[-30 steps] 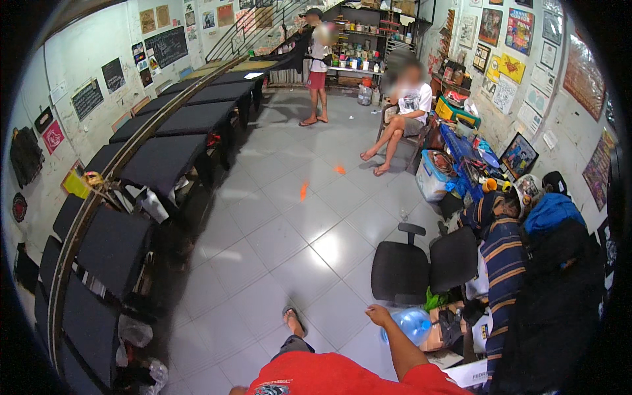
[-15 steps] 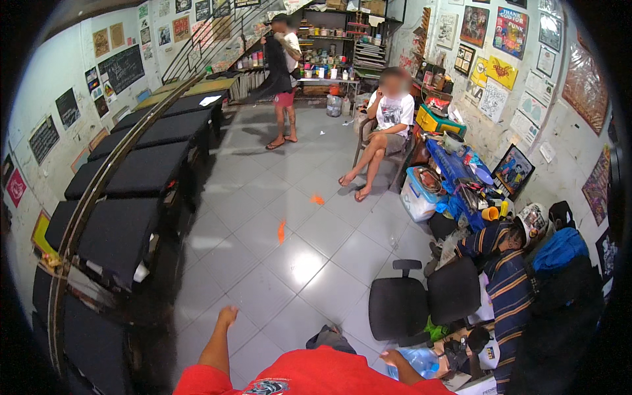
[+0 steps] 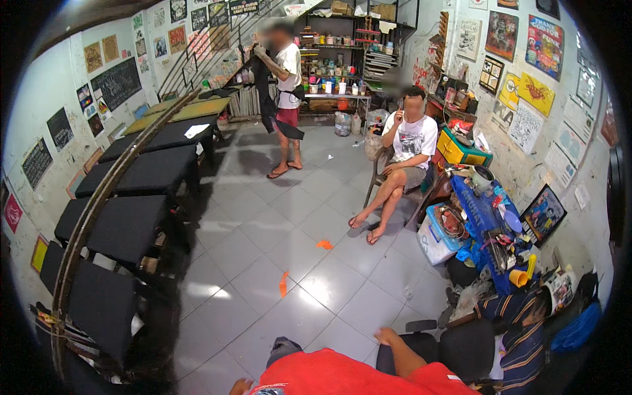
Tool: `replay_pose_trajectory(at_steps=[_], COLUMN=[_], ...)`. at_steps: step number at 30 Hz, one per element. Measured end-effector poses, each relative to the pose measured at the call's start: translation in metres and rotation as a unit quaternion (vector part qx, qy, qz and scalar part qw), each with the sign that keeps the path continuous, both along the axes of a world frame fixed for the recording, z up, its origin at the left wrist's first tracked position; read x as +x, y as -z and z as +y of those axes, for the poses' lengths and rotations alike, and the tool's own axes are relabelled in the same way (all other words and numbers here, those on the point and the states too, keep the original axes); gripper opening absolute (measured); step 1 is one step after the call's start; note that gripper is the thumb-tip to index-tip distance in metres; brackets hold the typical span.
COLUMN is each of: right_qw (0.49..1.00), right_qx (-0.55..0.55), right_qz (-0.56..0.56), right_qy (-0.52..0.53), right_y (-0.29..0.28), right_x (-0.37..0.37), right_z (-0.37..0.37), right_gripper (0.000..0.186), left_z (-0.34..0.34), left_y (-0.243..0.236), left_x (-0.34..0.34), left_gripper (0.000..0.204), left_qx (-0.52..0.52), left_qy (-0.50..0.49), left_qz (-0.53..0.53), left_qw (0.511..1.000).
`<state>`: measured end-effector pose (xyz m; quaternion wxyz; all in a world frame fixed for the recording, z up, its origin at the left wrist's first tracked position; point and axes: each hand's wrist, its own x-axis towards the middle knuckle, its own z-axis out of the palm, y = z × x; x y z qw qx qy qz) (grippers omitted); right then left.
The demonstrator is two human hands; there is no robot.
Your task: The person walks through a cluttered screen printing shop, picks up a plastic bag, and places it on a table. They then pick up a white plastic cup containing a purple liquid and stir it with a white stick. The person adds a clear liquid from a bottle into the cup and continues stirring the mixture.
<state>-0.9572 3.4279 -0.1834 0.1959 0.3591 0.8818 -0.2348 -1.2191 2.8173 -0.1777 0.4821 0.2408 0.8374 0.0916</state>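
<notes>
My red shirt (image 3: 336,372) fills the bottom centre. My left hand (image 3: 239,386) is low at the frame edge, cut off, so its finger position is unclear; nothing visible is in it. My right hand (image 3: 385,336) hangs with fingers slightly apart and holds nothing that I can see, just left of a black office chair (image 3: 464,349). Grey tiled floor (image 3: 250,250) with orange scraps (image 3: 324,244) lies ahead of me.
Black-covered platens (image 3: 125,230) and a rail line the left. A standing person (image 3: 289,79) holds dark cloth (image 3: 270,112); another sits (image 3: 401,158), phone to ear. A cluttered blue table (image 3: 484,220), plastic bin (image 3: 438,237) and striped cloth (image 3: 513,355) are right, shelves (image 3: 336,59) behind.
I have moved forward, so the seated person and clutter appear nearer and lower. My arms have swung as I walk. The standing person has raised the dark cloth.
</notes>
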Motion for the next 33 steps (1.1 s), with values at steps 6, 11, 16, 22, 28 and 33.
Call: replay_pose_trajectory(at_steps=[6, 11, 16, 22, 28, 33], right_qw=[0.966, 0.977, 0.987, 0.984, 0.972, 0.982], right_qx=[-0.120, -0.139, -0.124, -0.136, -0.168, -0.106], right_qz=[0.228, 0.121, 0.076, -0.055, -0.113, -0.022], right_qy=[-0.012, -0.107, -0.068, 0.098, 0.123, 0.156], right_y=[-0.095, -0.090, -0.040, 0.014, 0.037, -0.016], right_x=[-0.278, -0.379, -0.396, -0.375, -0.443, -0.602], right_z=[0.068, 0.098, 0.153, 0.248, 0.359, 0.500], right_gripper=[0.046, 0.047, 0.046, 0.044, 0.053, 0.044], left_z=[0.047, 0.132, 0.260, 0.565, 0.727, 0.701], left_y=[0.006, 0.028, 0.045, -0.082, -0.114, -0.035], left_x=[-0.069, -0.219, -0.463, -0.759, -0.821, -0.772], left_gripper=[0.050, 0.049, 0.046, 0.041, 0.035, 0.054], left_qx=[-0.083, -0.078, -0.067, 0.268, 0.402, 0.115], left_qy=[-0.148, -0.121, 0.003, -0.123, -0.163, 0.039], left_qz=[-0.057, -0.042, 0.137, 0.258, 0.098, 0.097], left_qw=[0.984, 0.989, 0.988, 0.920, 0.896, 0.988])
